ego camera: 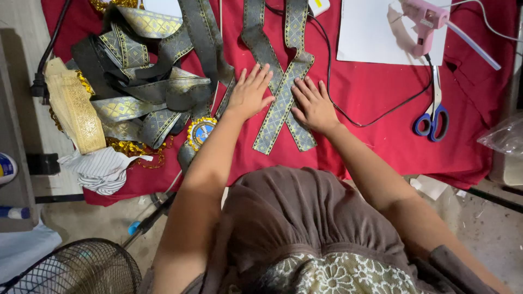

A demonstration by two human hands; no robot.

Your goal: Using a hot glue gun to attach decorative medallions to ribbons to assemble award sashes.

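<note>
Two grey-and-gold patterned ribbon strips (279, 103) lie crossed on a red cloth (376, 130). My left hand (249, 92) lies flat, fingers spread, on the left side of the crossing. My right hand (314, 104) presses flat on the right side, palm down, touching the ribbon. Neither hand grips anything. The ribbon ends run up past the top edge.
A heap of grey-gold ribbon (147, 87) and a cream-gold band (76, 109) lie left, with a round gold-rimmed badge (201, 131). Back right: pink glue gun (424, 24) on white paper (370, 32), blue-handled scissors (433, 117), black cable (370, 120). A fan (76, 269) stands lower left.
</note>
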